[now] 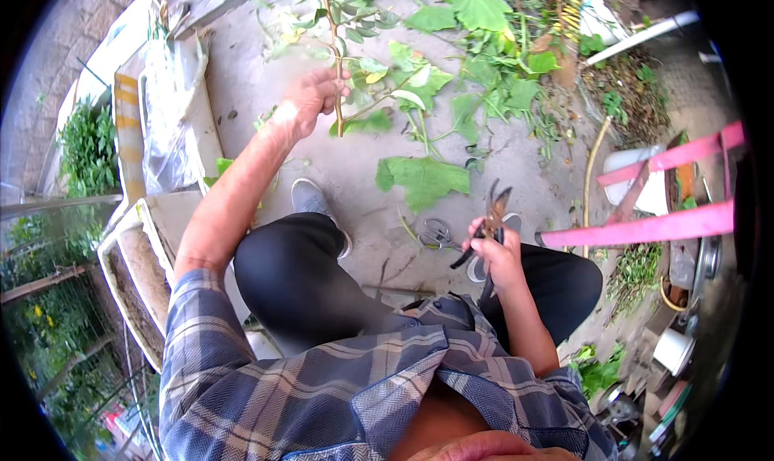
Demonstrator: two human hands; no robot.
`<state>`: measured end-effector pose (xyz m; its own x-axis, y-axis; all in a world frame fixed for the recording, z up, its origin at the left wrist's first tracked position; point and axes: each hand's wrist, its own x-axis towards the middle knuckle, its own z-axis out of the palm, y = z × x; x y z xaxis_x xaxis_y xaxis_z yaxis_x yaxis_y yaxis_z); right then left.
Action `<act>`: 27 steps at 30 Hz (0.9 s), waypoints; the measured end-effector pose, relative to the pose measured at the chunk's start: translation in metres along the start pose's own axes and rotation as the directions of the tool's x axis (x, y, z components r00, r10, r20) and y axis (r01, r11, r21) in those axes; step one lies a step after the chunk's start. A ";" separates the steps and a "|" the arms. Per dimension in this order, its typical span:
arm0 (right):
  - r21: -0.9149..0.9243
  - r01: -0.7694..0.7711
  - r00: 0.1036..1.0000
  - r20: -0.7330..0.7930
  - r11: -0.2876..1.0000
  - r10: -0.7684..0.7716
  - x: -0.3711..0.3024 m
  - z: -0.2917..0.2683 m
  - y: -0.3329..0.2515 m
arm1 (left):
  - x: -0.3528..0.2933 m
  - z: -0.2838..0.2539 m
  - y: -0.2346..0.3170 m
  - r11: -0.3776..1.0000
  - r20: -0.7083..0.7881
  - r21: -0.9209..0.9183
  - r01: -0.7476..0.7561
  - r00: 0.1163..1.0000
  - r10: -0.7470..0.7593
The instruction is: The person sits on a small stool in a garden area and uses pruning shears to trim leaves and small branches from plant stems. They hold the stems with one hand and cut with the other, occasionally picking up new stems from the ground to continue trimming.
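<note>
My left hand (pixel 316 100) is stretched forward, its fingers closed round the brown stem of a leafy branch (pixel 334 41). The branch stands roughly upright in the picture, its bare cut end below the hand and its leaves above. In my right hand (pixel 498 255), close to my right knee, is a pair of pruning shears (pixel 498 207) with dark blades and black handles. The blades point away from me and stand apart. Scissors with grey handles (pixel 436 233) lie on the ground between my feet. A large green leaf (pixel 423 183) lies just beyond them.
Cut vines and broad leaves (pixel 492 82) spread over the concrete ground (pixel 266 158) ahead. White foam boxes (pixel 153 259) stand at my left, beside a clear plastic bag (pixel 168 138). At right are a pink frame (pixel 645 227), a long thin stick (pixel 595 179) and a white container (pixel 673 351).
</note>
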<state>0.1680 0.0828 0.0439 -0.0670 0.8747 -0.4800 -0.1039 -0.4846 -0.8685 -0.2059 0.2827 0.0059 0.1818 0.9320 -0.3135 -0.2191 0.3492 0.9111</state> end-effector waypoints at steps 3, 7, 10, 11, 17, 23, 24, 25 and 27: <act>0.031 0.036 0.998 0.052 0.999 -0.037 -0.012 0.003 -0.017 | -0.034 0.052 0.057 0.996 -0.020 0.081 -0.039 0.999 0.041; 0.040 0.121 0.975 0.181 0.992 -0.126 -0.025 -0.002 -0.016 | -0.078 0.110 0.088 0.991 0.023 0.083 -0.108 0.994 0.107; 0.045 0.151 0.962 0.225 0.988 -0.157 -0.036 -0.003 -0.007 | -0.105 0.143 0.079 0.985 0.049 0.044 -0.165 0.985 0.163; -0.080 0.218 0.952 0.239 0.973 -0.193 -0.043 -0.003 -0.011 | -0.109 0.154 0.069 0.984 0.069 -0.003 -0.176 0.982 0.176; -0.499 0.400 0.914 0.283 0.769 -0.291 -0.056 -0.001 -0.002 | -0.129 0.194 0.004 0.973 0.060 -0.142 -0.184 0.979 0.194; -0.607 0.430 0.901 0.249 0.668 -0.354 -0.055 0.000 0.003 | -0.118 0.203 -0.027 0.973 0.109 -0.189 -0.134 0.982 0.157; -0.618 0.436 0.898 0.250 0.654 -0.363 -0.052 -0.001 0.008 | -0.118 0.204 -0.032 0.973 0.099 -0.193 -0.123 0.985 0.144; -0.630 0.443 0.893 0.252 0.638 -0.372 -0.049 -0.002 0.012 | -0.116 0.203 -0.034 0.975 0.102 -0.187 -0.122 0.984 0.143; -0.602 0.440 0.896 0.239 0.666 -0.375 -0.044 -0.002 0.020 | -0.113 0.203 -0.037 0.976 0.093 -0.185 -0.111 0.987 0.130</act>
<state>0.1711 0.0349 0.0473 -0.2578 0.9633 -0.0743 0.4987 0.0668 -0.8642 -0.0235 0.1448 0.0618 0.2403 0.9564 -0.1662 -0.4116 0.2554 0.8749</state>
